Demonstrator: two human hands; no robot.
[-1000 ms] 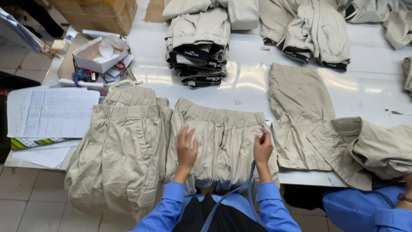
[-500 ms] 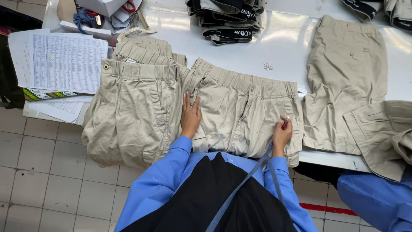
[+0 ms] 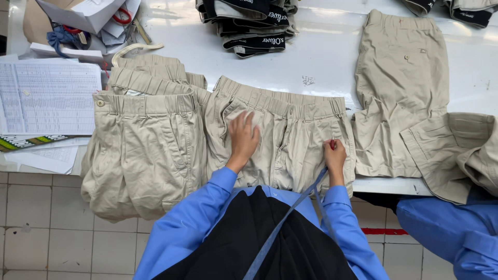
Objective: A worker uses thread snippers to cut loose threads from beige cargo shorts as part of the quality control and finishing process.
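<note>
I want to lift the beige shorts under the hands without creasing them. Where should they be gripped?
Probably the gathered waistband of the beige shorts, at both ends, from the far edge: it lies flat and exposed, while the legs hang over the table edge.

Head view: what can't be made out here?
- Small red thing in the right hand: too small to identify.
- Left hand: fingers blurred.
- Khaki trousers: legs hang off the table edge, hidden by the person's body.
- Folded dark stack: cut by top edge.

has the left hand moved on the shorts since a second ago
Yes. The left hand has slid up the shorts toward the waistband; the right hand stays near their right edge.
</note>
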